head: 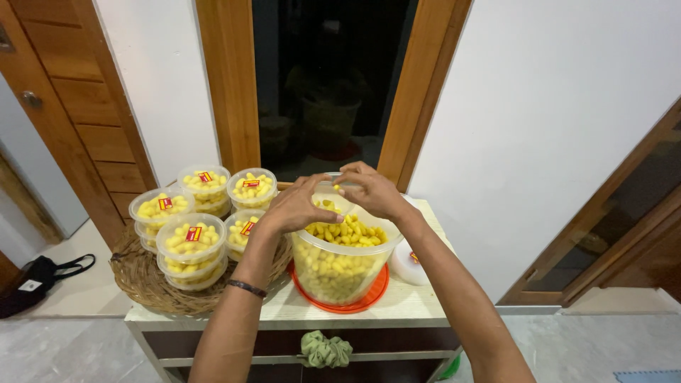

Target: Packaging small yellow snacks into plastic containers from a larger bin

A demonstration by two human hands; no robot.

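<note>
Packing stage, judged from the layout: 5 stacks of lidded round tubs (191,240) filled with yellow snack pieces already sit on the woven tray (142,280) to the left of the left hand (294,208), each lid bearing a small red-and-yellow rectangular label, while the large clear bucket (342,266) under both hands remains nearly full. The left hand and right hand (372,190) meet fingertip to fingertip above it, curled and pinching a small clear container, partly hidden. The bucket rests on an orange lid (369,296) on the table (418,305).

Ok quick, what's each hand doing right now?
Left hand: fingers curled over the big tub of yellow snacks; grip cannot be told.
Right hand: fingertips pinched above the tub; held item cannot be told.
</note>
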